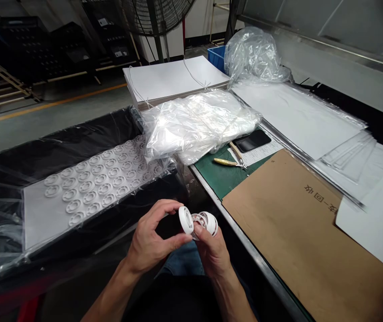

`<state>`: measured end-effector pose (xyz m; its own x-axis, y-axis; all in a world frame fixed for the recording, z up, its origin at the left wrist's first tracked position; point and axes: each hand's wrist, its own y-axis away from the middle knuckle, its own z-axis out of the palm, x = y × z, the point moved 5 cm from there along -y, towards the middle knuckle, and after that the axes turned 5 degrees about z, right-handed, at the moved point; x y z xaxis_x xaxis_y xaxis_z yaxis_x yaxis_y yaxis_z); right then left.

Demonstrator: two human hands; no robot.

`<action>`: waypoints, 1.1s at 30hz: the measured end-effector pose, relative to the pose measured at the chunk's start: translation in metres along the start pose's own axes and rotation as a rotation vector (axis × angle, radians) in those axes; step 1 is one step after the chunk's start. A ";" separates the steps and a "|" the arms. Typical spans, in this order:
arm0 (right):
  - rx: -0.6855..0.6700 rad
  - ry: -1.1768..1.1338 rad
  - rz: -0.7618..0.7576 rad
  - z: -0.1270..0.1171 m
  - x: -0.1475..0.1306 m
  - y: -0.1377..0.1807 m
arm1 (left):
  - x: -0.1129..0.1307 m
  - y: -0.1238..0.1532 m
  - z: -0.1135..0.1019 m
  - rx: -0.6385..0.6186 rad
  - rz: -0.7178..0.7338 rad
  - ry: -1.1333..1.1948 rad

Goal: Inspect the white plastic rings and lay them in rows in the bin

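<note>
My left hand (151,239) pinches a white plastic ring (186,219) between thumb and fingers, held on edge above my lap. My right hand (211,252) is closed around several more white rings (208,221), pressed close to the left-hand ring. To the left, a white sheet (40,214) lies in a black crate lined with clear plastic (0,210). Rows of several similar white rings (106,176) lie flat on that sheet.
A green table edge (218,179) runs on the right, with a brown cardboard sheet (295,232), a black phone (252,140), scissors (231,162), a pile of clear plastic bags (194,123), white sheets (174,78) and a blue bin (217,57). A fan stands behind.
</note>
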<state>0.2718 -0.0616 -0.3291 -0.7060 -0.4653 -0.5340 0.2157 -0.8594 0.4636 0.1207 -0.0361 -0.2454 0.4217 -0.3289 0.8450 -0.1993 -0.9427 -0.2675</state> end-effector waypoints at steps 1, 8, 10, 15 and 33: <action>-0.009 -0.002 -0.006 0.001 -0.001 0.001 | -0.003 0.001 -0.001 0.011 -0.037 0.023; -0.084 0.016 -0.050 0.011 -0.007 0.005 | -0.010 0.003 0.000 0.027 -0.192 0.122; -0.088 0.031 -0.066 0.012 -0.008 0.006 | -0.011 0.003 0.000 0.022 -0.233 0.139; -0.069 0.060 -0.126 0.007 -0.009 0.006 | -0.018 0.006 0.002 -0.025 -0.331 0.236; 0.014 0.301 -0.271 0.002 -0.018 0.015 | -0.022 0.010 0.019 -0.166 -0.331 0.305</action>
<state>0.2861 -0.0655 -0.3114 -0.5068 -0.2656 -0.8201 0.0387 -0.9574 0.2862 0.1258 -0.0397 -0.2758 0.2128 0.0417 0.9762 -0.2474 -0.9642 0.0951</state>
